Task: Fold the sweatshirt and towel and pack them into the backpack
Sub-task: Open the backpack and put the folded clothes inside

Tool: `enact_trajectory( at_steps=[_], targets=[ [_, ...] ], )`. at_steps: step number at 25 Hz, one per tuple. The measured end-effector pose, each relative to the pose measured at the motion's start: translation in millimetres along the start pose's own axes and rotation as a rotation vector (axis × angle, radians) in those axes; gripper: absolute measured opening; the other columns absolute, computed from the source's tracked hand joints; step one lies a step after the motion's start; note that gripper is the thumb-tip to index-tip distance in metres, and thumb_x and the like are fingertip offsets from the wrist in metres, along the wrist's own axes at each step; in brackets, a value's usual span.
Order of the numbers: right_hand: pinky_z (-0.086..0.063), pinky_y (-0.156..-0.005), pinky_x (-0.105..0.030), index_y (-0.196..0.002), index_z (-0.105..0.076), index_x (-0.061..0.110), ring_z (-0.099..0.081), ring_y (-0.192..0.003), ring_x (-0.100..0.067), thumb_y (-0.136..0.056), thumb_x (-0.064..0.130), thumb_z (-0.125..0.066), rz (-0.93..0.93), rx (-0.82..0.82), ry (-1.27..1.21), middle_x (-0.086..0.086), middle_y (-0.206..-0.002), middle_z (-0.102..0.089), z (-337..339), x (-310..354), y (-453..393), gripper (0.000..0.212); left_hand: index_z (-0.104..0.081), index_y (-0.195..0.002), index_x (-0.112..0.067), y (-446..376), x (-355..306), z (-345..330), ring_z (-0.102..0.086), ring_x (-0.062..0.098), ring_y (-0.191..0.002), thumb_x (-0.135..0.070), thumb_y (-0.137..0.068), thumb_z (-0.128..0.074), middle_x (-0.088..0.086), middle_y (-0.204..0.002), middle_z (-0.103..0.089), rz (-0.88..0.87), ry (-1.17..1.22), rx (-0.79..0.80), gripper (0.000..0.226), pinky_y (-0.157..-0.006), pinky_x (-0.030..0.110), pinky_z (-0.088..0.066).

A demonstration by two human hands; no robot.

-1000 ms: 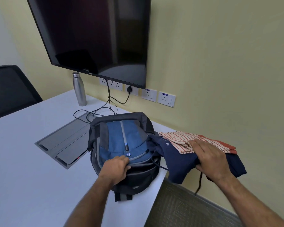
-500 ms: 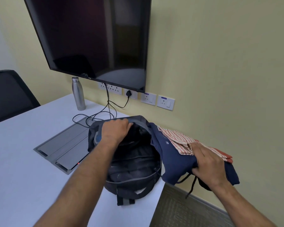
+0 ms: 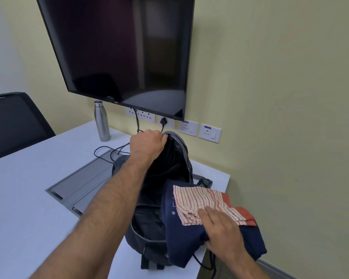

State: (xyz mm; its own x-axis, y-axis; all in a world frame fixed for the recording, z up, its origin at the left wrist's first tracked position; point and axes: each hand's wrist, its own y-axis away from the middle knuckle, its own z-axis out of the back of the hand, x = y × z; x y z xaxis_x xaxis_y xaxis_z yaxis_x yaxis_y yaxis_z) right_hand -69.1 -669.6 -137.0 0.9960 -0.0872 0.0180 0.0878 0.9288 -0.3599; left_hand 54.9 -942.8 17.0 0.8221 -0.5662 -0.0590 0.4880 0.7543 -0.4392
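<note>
- Backpack (image 3: 159, 198) lies unzipped on the white table (image 3: 28, 198); left hand (image 3: 147, 143) grips its upper rim, lifting it.
- Right hand (image 3: 222, 230) clutches the folded navy sweatshirt (image 3: 181, 238) with the striped towel (image 3: 201, 202) stacked on top, at the opening's right edge.

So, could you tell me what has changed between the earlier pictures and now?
The left hand left the front pocket, gripped the backpack flap and pulled it up, opening it. The right hand brought the folded sweatshirt and towel over the opening. The bottle stayed put.
</note>
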Motion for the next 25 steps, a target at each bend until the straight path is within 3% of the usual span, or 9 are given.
enact_trajectory(
  at_steps=[4,10,11,13,15,17,19,22,25],
  targets=[
    [-0.059,-0.077,-0.034,-0.111,-0.068,0.015,-0.069,-0.089,-0.024,-0.033,0.012,-0.087,0.057,-0.014,-0.038,-0.009,-0.107,-0.071,-2,32,-31,0.080,-0.058,-0.080,-0.018,-1,2,-2,-0.060,0.032,-0.073,-0.054,-0.103,-0.030,0.008,-0.086,-0.068,-0.010,0.022,0.004,0.051,-0.067,0.036,-0.045],
    [-0.058,-0.087,-0.038,-0.114,-0.063,0.016,-0.068,-0.098,-0.024,-0.080,0.013,-0.056,0.323,-0.133,-0.074,-0.009,-0.113,-0.070,-20,68,-40,0.035,-0.063,-0.085,-0.015,-3,9,-6,-0.051,0.029,-0.067,-0.055,-0.103,-0.030,0.003,-0.075,-0.055,0.014,0.028,0.013,0.055,-0.064,0.033,-0.041],
    [-0.058,-0.087,-0.037,-0.115,-0.063,0.017,-0.068,-0.099,-0.023,-0.078,0.015,-0.062,0.342,-0.118,-0.082,-0.007,-0.114,-0.070,-24,68,-38,0.037,-0.064,-0.085,-0.015,-3,10,-6,-0.051,0.028,-0.067,-0.055,-0.103,-0.030,0.003,-0.074,-0.054,0.014,0.034,0.009,0.056,-0.064,0.033,-0.041],
    [-0.059,-0.082,-0.032,-0.116,-0.061,0.021,-0.069,-0.094,-0.019,-0.057,0.022,-0.081,0.286,0.033,-0.110,-0.003,-0.111,-0.070,-32,64,-32,0.063,-0.064,-0.086,-0.016,-2,13,-6,-0.050,0.027,-0.066,-0.055,-0.103,-0.030,0.002,-0.072,-0.053,0.009,0.040,0.003,0.055,-0.063,0.033,-0.040],
    [-0.057,-0.061,-0.026,-0.116,-0.058,0.024,-0.069,-0.078,-0.014,-0.033,0.026,-0.086,0.092,0.255,-0.107,0.004,-0.100,-0.071,-35,62,-28,0.087,-0.064,-0.086,-0.016,0,17,-6,-0.050,0.028,-0.065,-0.056,-0.103,-0.030,0.002,-0.071,-0.054,-0.001,0.027,0.004,0.055,-0.063,0.033,-0.040],
    [-0.050,-0.055,-0.029,-0.124,-0.052,0.024,-0.068,-0.078,-0.017,-0.044,0.023,-0.083,-0.003,0.387,-0.071,0.004,-0.104,-0.069,-35,59,-29,0.085,-0.063,-0.087,-0.016,3,18,-5,-0.050,0.027,-0.065,-0.057,-0.103,-0.030,0.003,-0.073,-0.058,-0.008,0.014,0.005,0.055,-0.062,0.033,-0.039],
    [-0.051,-0.061,-0.031,-0.130,-0.051,0.022,-0.068,-0.086,-0.021,-0.056,0.017,-0.077,0.056,0.404,-0.084,0.002,-0.113,-0.066,-37,56,-28,0.079,-0.064,-0.089,-0.015,7,15,-5,-0.049,0.026,-0.064,-0.056,-0.103,-0.031,0.004,-0.074,-0.060,-0.020,0.019,-0.001,0.054,-0.061,0.032,-0.038],
    [-0.056,-0.054,-0.025,-0.117,-0.060,0.024,-0.068,-0.077,-0.010,-0.034,0.022,-0.083,0.231,0.368,-0.147,0.006,-0.103,-0.071,-36,51,-32,0.086,-0.064,-0.089,-0.015,8,13,-3,-0.049,0.024,-0.063,-0.055,-0.104,-0.031,0.001,-0.070,-0.054,-0.041,0.032,-0.010,0.054,-0.060,0.032,-0.037],
    [-0.058,-0.059,-0.027,-0.118,-0.059,0.023,-0.067,-0.081,-0.011,-0.034,0.026,-0.084,0.257,0.364,-0.137,0.004,-0.105,-0.071,-34,52,-43,0.088,-0.063,-0.086,-0.016,8,16,-3,-0.049,0.023,-0.061,-0.054,-0.104,-0.031,-0.001,-0.068,-0.052,-0.059,0.042,-0.027,0.053,-0.059,0.031,-0.036]
  ],
)
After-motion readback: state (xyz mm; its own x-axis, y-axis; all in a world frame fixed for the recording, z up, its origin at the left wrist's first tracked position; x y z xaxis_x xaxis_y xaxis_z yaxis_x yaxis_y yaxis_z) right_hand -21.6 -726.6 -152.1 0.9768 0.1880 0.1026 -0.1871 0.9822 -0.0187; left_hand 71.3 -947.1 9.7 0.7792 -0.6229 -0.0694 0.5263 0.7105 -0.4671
